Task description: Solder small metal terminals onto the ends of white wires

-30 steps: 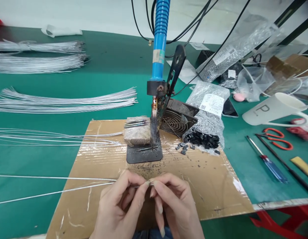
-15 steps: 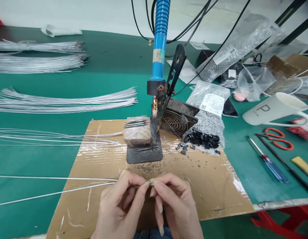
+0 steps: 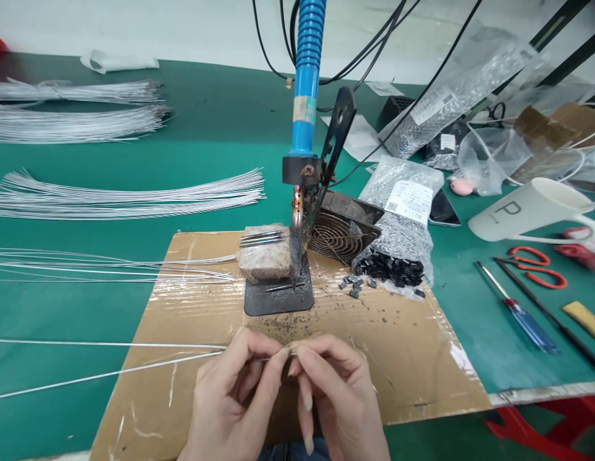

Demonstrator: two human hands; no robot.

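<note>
My left hand [image 3: 239, 397] is closed in a pinch on two thin white wires [image 3: 109, 373], which run off to the left over the cardboard. Fingertip to fingertip with it, my right hand [image 3: 340, 390] pinches too; what sits between its thumb and finger is tiny and mostly covered. Beyond the hands, a blue-handled soldering iron [image 3: 304, 137] hangs in a clamp, tip down over a black plate [image 3: 278, 306]. A wrapped block [image 3: 263, 262] beside the tip bears several thin metal pieces.
Cardboard [image 3: 182, 397] lies under my hands. Bundles of white wire [image 3: 129, 198] stretch across the left. A small fan [image 3: 345, 234] and a bag of black clips [image 3: 393, 269] stand behind right. A screwdriver [image 3: 528, 323], scissors [image 3: 537, 266] and a white mug [image 3: 528, 211] lie at right.
Both hands stay together in nearly the same place, with only a slight shift at the fingertips. The wires on the left have barely moved.
</note>
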